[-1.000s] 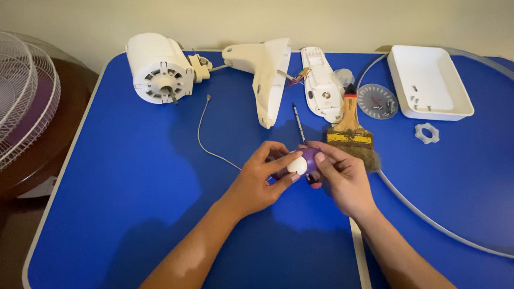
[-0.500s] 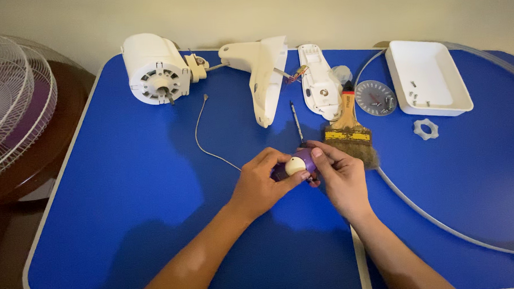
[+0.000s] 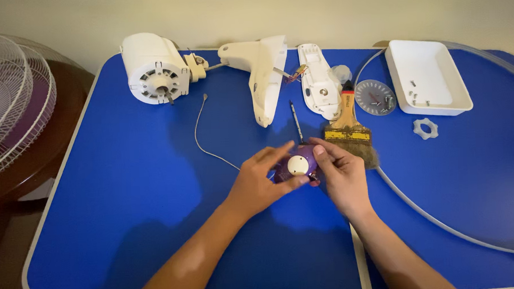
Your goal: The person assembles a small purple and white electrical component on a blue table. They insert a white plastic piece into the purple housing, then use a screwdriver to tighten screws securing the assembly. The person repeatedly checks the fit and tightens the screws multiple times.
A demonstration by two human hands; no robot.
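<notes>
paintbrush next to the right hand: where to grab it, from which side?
Take the wooden-handled flat paintbrush by its bare handle, coming from above with the grip closing across the narrow width. It lies flat on the blue table, handle pointing away, bristles beside the right hand. The white plastic housing crowds the handle's left, so come straight down, not from the side.

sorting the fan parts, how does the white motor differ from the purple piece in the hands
The motor is white, bulky and lies untouched at the table's far left; the purple piece is small, with a white round centre, and held between the left hand and right hand. The motor shows a shaft; the piece shows none. Both have round faces.
</notes>
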